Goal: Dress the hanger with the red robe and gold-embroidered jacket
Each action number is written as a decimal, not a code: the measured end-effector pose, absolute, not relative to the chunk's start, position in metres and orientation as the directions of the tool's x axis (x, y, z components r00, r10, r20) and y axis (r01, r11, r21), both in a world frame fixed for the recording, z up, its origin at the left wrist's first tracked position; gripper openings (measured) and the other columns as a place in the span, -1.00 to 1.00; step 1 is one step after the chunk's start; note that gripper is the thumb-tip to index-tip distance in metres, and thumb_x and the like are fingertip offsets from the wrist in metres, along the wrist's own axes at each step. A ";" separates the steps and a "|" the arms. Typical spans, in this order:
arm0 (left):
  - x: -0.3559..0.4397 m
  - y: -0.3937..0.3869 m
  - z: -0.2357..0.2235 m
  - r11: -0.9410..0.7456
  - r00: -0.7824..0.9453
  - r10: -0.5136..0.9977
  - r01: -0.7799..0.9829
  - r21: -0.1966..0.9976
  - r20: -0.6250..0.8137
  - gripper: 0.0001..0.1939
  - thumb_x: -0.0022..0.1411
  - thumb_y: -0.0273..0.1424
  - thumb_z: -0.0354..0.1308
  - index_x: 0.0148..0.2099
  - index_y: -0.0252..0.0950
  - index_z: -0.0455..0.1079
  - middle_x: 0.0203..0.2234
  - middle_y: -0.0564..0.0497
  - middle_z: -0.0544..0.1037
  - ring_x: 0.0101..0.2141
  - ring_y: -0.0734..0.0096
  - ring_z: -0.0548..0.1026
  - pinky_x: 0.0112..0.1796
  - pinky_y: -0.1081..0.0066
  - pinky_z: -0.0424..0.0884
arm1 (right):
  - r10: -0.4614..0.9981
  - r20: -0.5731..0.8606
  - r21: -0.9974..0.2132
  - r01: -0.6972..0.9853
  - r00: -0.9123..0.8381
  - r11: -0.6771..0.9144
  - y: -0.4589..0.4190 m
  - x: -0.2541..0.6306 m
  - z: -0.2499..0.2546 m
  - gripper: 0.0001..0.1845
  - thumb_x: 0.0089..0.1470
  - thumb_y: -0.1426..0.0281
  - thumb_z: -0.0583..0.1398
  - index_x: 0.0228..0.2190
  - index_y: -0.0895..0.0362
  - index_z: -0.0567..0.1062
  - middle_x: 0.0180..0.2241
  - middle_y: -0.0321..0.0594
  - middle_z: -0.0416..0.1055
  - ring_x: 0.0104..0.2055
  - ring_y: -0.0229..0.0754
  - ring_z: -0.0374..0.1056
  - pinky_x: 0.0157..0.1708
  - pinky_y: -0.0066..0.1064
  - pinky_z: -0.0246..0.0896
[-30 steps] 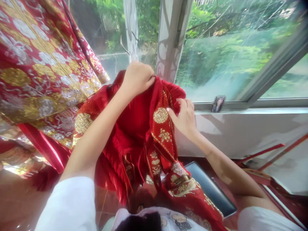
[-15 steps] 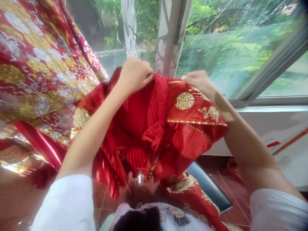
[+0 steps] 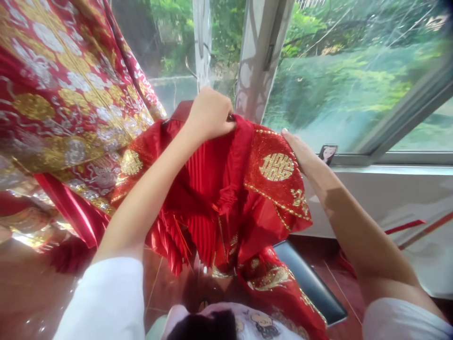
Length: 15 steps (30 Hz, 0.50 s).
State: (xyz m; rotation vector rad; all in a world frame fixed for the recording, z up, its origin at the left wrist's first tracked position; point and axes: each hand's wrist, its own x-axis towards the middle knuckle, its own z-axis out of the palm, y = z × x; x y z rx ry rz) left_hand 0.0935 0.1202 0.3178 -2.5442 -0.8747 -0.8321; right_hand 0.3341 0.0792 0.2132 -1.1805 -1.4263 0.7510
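My left hand [image 3: 214,113] is closed in a fist around the top of a clothes hanger, whose thin curved hook [image 3: 191,71] rises behind it. On the hanger is a red embroidered jacket [image 3: 278,165] with gold beaded edging, round gold motifs on the shoulders and a pleated red inside. My right hand [image 3: 299,148] is at the jacket's right shoulder edge, one digit showing along the top and the other fingers hidden behind the cloth. The jacket's lower part hangs toward my lap, where red gold-embroidered cloth [image 3: 279,278] shows.
A large red garment [image 3: 71,94] with gold and silver embroidery hangs at left. Windows [image 3: 336,85] stand ahead, with a small picture [image 3: 328,153] by the sill. A dark, flat-topped object [image 3: 311,283] is low at right, above the red tiled floor [image 3: 155,283].
My right hand has moved down and outward along the jacket's shoulder, which now lies flatter and slopes downward. My left hand keeps its hold on the hanger. The view has shifted slightly.
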 end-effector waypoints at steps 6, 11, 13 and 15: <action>0.091 0.121 0.320 -0.815 0.655 0.454 0.579 -0.016 0.604 -0.79 0.00 -0.35 0.08 -0.48 -0.08 0.56 -0.61 -0.10 0.52 -0.25 0.01 0.47 -0.22 0.09 0.28 | 0.951 0.285 -0.942 0.217 0.121 0.255 0.057 0.324 0.231 -0.58 0.04 0.08 0.18 -0.63 0.09 0.24 -0.66 -0.32 0.16 -0.61 -0.30 0.05 -0.58 -0.39 0.02; 0.094 0.123 0.318 -0.806 0.618 0.467 0.591 0.018 0.632 -0.84 0.02 -0.33 0.13 -0.48 -0.15 0.55 -0.55 -0.13 0.54 -0.18 -0.04 0.46 -0.18 0.09 0.27 | 0.846 0.492 -0.750 0.594 0.206 0.291 0.071 0.345 0.247 -0.40 0.14 0.27 0.19 -0.76 0.11 0.00 -0.73 -0.41 -0.13 -0.63 -0.43 -0.21 -0.60 -0.38 -0.39; 0.097 0.125 0.317 -0.793 0.603 0.469 0.609 0.006 0.646 -0.85 0.04 -0.31 0.16 -0.47 -0.17 0.55 -0.53 -0.13 0.55 -0.15 -0.06 0.46 -0.17 0.09 0.27 | 0.789 0.586 -0.646 0.695 0.184 0.317 0.073 0.354 0.264 -0.37 0.15 0.36 0.20 -0.78 0.12 -0.02 -0.74 -0.43 -0.17 -0.63 -0.46 -0.24 -0.59 -0.37 -0.41; 0.100 0.127 0.316 -0.782 0.595 0.461 0.623 -0.016 0.659 -0.86 0.04 -0.30 0.18 -0.47 -0.17 0.54 -0.54 -0.13 0.55 -0.15 -0.07 0.46 -0.16 0.08 0.26 | 0.725 0.676 -0.537 0.762 0.133 0.361 0.070 0.360 0.287 -0.38 0.13 0.39 0.22 -0.80 0.14 0.03 -0.76 -0.44 -0.16 -0.64 -0.48 -0.23 -0.59 -0.38 -0.38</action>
